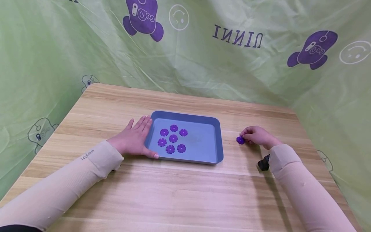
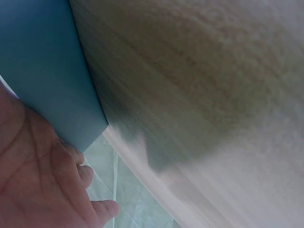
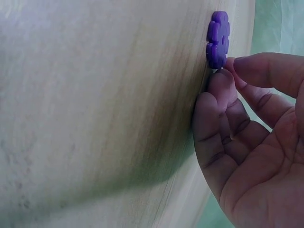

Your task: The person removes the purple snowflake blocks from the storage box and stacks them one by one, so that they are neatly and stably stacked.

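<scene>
A blue-grey tray [image 1: 203, 138] lies on the wooden table, and several purple snowflake-shaped discs [image 1: 173, 138] are spread flat over its left half. My left hand [image 1: 134, 137] rests against the tray's left side, fingers straight, thumb at the near left corner. In the left wrist view the palm [image 2: 33, 175] is beside the tray's outer wall [image 2: 52, 71]. To the right of the tray, my right hand [image 1: 258, 135] pinches the edge of a purple snowflake disc [image 3: 218, 40] between thumb and fingertips. That disc is tilted on edge, close to the tabletop.
Under the right forearm there is a small black object [image 1: 263, 163] on the table [image 1: 179, 193]. A green printed curtain [image 1: 203, 64] hangs behind the table and along both sides.
</scene>
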Demonstrator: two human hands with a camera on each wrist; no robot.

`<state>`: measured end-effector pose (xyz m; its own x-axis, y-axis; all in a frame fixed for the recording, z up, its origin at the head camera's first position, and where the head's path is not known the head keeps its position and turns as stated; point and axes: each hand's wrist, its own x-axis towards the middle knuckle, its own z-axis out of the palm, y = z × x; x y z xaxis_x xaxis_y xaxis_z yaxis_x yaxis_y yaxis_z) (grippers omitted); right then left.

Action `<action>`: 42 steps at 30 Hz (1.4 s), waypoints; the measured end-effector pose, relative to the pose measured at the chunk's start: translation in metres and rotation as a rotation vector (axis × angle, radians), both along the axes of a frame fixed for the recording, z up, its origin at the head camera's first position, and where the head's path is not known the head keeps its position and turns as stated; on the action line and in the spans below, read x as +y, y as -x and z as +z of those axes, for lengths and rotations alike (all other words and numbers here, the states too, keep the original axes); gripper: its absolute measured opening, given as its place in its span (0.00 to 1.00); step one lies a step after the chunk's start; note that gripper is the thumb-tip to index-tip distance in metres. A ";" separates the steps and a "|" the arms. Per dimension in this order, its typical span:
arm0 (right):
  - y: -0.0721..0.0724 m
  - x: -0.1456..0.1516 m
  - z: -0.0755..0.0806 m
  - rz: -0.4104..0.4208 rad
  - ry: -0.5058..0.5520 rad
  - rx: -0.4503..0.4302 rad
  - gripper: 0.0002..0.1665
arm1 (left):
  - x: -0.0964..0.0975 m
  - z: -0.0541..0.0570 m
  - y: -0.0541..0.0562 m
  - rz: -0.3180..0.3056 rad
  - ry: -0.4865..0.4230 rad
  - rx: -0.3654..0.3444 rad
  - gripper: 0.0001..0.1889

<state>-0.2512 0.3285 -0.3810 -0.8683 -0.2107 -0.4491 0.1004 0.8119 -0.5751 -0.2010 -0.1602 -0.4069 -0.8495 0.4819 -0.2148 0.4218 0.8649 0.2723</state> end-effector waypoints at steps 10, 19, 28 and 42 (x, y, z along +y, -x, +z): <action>0.006 -0.008 0.001 -0.025 -0.026 0.061 0.15 | 0.001 0.000 0.000 0.000 -0.002 0.002 0.77; 0.017 -0.044 0.012 0.016 0.074 0.109 0.15 | 0.000 0.000 0.000 0.000 -0.006 -0.001 0.77; 0.026 -0.093 0.022 0.097 0.090 0.187 0.13 | 0.000 -0.002 0.001 0.000 -0.003 0.005 0.77; 0.032 -0.148 0.021 0.165 0.071 0.179 0.11 | -0.001 -0.002 0.001 0.001 -0.008 0.001 0.77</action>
